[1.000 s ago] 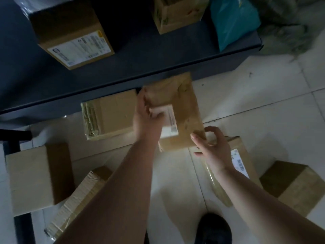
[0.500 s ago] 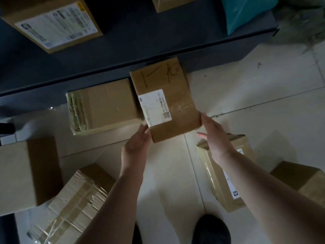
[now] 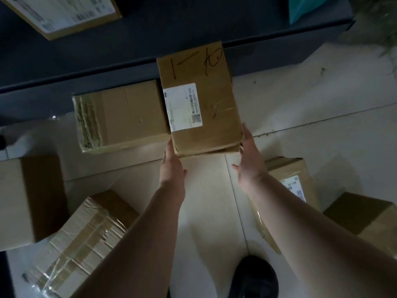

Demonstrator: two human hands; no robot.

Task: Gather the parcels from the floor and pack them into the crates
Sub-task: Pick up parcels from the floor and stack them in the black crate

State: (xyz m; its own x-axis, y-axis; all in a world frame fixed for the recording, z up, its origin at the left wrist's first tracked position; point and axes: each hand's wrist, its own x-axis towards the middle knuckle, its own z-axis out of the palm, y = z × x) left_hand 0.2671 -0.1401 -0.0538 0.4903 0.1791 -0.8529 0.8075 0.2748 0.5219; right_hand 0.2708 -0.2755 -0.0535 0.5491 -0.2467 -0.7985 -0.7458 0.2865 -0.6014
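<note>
- the left hand (image 3: 171,166) and the right hand (image 3: 249,162) hold a brown labelled parcel (image 3: 217,100) between them, one at each near corner; the fingers lie fairly straight along its sides, the right thumb sticking out free.
- the parcel has a white shipping label (image 3: 182,107) on its top face and black pen marks near its far edge. it sits above the pale tiled floor (image 3: 311,104), its far end over the edge of a dark shelf (image 3: 171,29); whether it rests on anything cannot be told.
- just to its left a taped carton (image 3: 122,116) lies on the floor, touching or nearly touching it.
- behind the right forearm lies another box with a label (image 3: 290,179), and a plain box (image 3: 363,216) sits further right.
- on the left are a large plain box (image 3: 28,201) and a box wrapped in clear tape (image 3: 81,239).
- on the dark shelf, a labelled box (image 3: 62,11) at far left and something teal (image 3: 305,5) at far right.
- a dark shoe (image 3: 253,278) shows at the bottom edge.
</note>
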